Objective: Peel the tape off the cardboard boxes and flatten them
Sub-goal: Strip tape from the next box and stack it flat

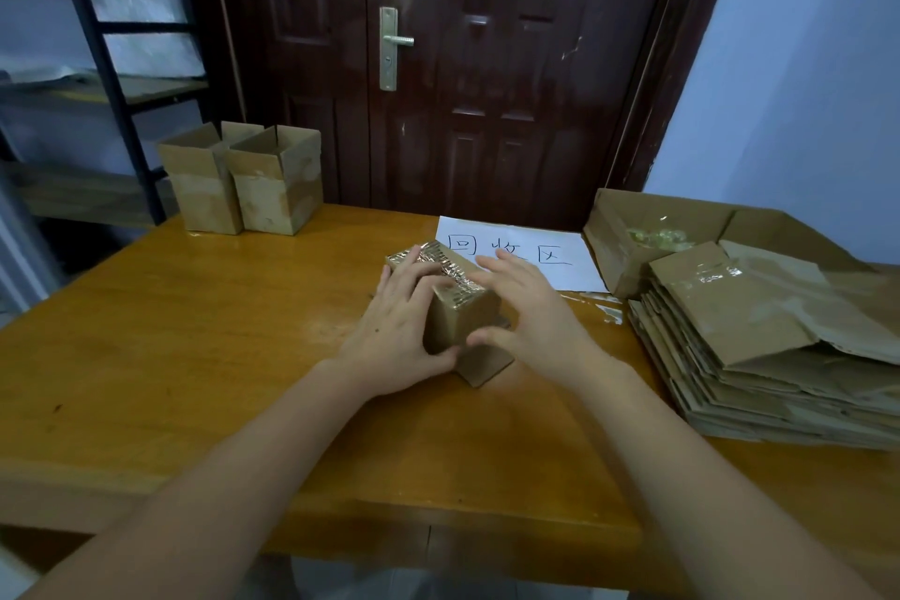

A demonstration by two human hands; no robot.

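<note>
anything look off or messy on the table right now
Mostly tidy. A scrap of clear tape lies loose on the table beside the stack of flattened boxes, not in the open carton behind it, which seems to hold tape scraps. The top sheets of that stack sit crooked. The small box between both hands still carries wrinkled tape on top.

Your single head-worn, wide-angle camera looks forward and down over both forearms, close above the worktop (195, 331). Your fingers (492, 280) sit near the frame's centre; beyond them stands a dark door (487, 63), left of them shelving (112, 63), right of them a wall (803, 63).
</note>
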